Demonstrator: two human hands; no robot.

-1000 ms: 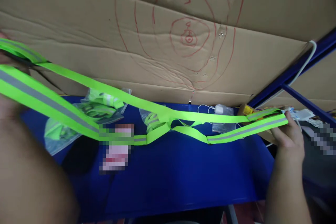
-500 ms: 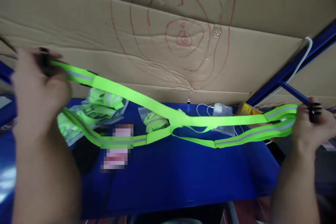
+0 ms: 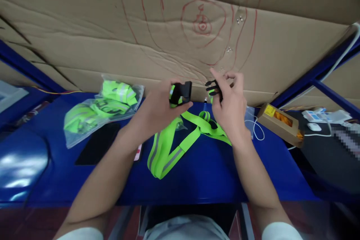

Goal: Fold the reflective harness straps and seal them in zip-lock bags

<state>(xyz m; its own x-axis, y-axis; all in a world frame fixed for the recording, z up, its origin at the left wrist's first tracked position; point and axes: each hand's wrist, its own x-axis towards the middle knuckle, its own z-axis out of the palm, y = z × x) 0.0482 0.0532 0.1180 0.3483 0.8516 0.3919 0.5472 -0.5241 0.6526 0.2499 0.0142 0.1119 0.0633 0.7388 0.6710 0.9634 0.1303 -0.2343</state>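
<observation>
My left hand (image 3: 159,107) is closed on a black socket buckle half (image 3: 185,90) at the end of a neon green strap. Facing it across a small gap, my right hand (image 3: 229,107) grips the pronged black buckle half (image 3: 213,87). The two halves are apart. Below and between my hands hangs the green reflective strap harness (image 3: 189,140), with grey stripes, its lower loops over the blue table (image 3: 197,183). Fingers hide part of both buckle halves.
Plastic bags of green straps (image 3: 98,110) lie at the left by a black mat (image 3: 98,144). A phone (image 3: 137,153) is partly behind my left forearm. An open-windowed carton (image 3: 281,123) stands right. Cardboard (image 3: 168,45) rises behind.
Both hands have come inward from the far sides to the middle, bringing the buckle halves near each other. The stretched harness has gone slack and hangs lower.
</observation>
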